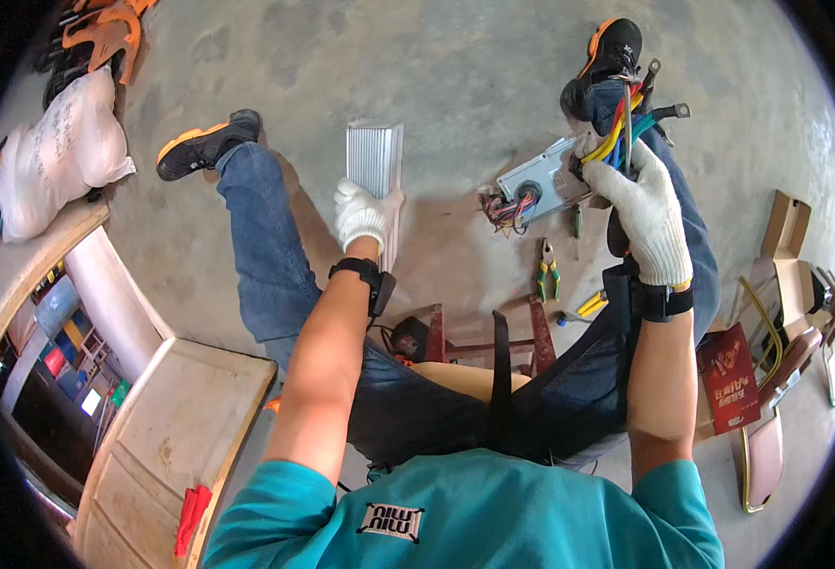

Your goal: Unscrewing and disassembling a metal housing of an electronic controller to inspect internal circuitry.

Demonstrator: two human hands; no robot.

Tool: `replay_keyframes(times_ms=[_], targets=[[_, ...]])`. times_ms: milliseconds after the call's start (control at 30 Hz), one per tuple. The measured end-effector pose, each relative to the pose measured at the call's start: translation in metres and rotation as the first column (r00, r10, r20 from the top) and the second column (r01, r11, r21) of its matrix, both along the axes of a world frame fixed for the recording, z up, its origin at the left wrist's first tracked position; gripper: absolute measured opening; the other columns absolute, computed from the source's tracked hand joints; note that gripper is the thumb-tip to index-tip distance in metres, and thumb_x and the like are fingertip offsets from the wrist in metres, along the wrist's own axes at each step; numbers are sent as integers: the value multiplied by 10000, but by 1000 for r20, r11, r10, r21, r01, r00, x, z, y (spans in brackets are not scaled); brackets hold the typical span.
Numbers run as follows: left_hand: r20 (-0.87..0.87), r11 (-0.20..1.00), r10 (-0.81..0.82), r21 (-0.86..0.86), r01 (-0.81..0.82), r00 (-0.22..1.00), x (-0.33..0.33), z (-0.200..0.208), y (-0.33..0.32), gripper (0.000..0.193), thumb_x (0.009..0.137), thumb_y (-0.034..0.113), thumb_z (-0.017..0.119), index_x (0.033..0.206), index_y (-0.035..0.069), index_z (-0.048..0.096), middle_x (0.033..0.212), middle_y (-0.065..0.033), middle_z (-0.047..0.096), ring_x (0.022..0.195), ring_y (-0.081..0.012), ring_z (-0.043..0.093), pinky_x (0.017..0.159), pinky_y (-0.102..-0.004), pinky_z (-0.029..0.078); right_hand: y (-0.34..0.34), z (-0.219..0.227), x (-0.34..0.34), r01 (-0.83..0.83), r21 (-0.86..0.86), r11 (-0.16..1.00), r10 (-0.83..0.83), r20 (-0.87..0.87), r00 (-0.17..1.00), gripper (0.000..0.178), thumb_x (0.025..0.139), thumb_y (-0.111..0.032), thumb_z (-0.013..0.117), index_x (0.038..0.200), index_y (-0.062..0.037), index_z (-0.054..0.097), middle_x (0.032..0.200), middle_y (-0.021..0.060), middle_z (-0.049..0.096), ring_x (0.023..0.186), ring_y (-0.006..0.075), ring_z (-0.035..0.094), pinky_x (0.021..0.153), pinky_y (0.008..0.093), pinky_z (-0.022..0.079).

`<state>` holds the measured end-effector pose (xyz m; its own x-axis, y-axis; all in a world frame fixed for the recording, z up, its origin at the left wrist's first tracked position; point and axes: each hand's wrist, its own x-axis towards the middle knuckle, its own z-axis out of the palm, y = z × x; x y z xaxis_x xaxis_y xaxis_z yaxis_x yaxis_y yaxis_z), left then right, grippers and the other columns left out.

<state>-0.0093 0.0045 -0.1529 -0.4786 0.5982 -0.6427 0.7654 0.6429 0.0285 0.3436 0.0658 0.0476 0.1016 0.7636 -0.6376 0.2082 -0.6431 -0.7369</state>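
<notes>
My left hand [361,214], in a white knitted glove, is closed round the lower part of a finned aluminium housing [374,156]. On the right my gloved right hand [643,204] is wrapped about a bundle of thick red, yellow, blue and green cables [617,133] with metal lugs at their ends. Beside that hand is a flat silver metal box [548,180]; thin coloured wires [510,211] come out of its near side. The glove hides where the thick cables meet the box.
Pliers with green-yellow handles [548,270], a screwdriver [577,230] and a yellow-handled tool [591,303] lie on the concrete floor between my legs. A red stool frame [436,337] is nearer. At right are an open cardboard box [789,275] and a red box [729,379]; at left, a white sack [64,156].
</notes>
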Motion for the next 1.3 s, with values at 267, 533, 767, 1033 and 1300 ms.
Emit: replay_keyframes(times_ms=[267, 533, 767, 1033, 1300], targets=[[47, 997, -1, 75, -2, 999, 12, 33, 2, 969, 856, 521, 794, 1496, -65, 361, 1490, -328, 532, 1388, -498, 584, 1155, -539, 511, -8, -20, 11, -5, 35, 999, 5, 27, 1000, 287, 991, -265, 753, 1142, -24, 724, 988, 43, 799, 837, 110, 719, 768, 274, 545], [479, 985, -124, 168, 48, 869, 23, 136, -33, 839, 950, 567, 732, 1512, -39, 587, 1453, -296, 680, 1383, -443, 645, 1176, -486, 492, -27, -48, 10, 176, 192, 966, -158, -105, 982, 221, 963, -216, 770, 1056, -24, 713, 922, 38, 732, 769, 132, 670, 716, 302, 528], [643, 946, -81, 291, -145, 762, 12, 188, -80, 795, 973, 549, 744, 1476, -52, 615, 1391, -241, 709, 1268, -343, 703, 1104, -420, 539, -66, -10, -32, 7, 247, 969, -54, 184, 982, 236, 858, -195, 752, 972, 9, 716, 832, 79, 736, 764, 156, 701, 709, 335, 556], [978, 791, 206, -147, -594, 32, 10, 172, -79, 736, 1069, 562, 669, 1468, -56, 631, 1321, -163, 730, 1115, -234, 710, 956, -403, 591, -94, 143, -57, -290, 500, 816, 283, 94, 955, 230, 897, -185, 777, 1033, -2, 742, 867, 24, 711, 751, 111, 638, 703, 280, 509], [657, 806, -156, -347, -480, -738, 58, 252, -81, 668, 1087, 668, 598, 1281, 35, 687, 1151, -130, 754, 975, -290, 765, 861, -416, 655, -154, 216, -24, -100, 812, 575, 482, -238, 843, 468, 782, -244, 889, 1139, -25, 681, 1131, 122, 732, 804, 167, 671, 667, 280, 542]])
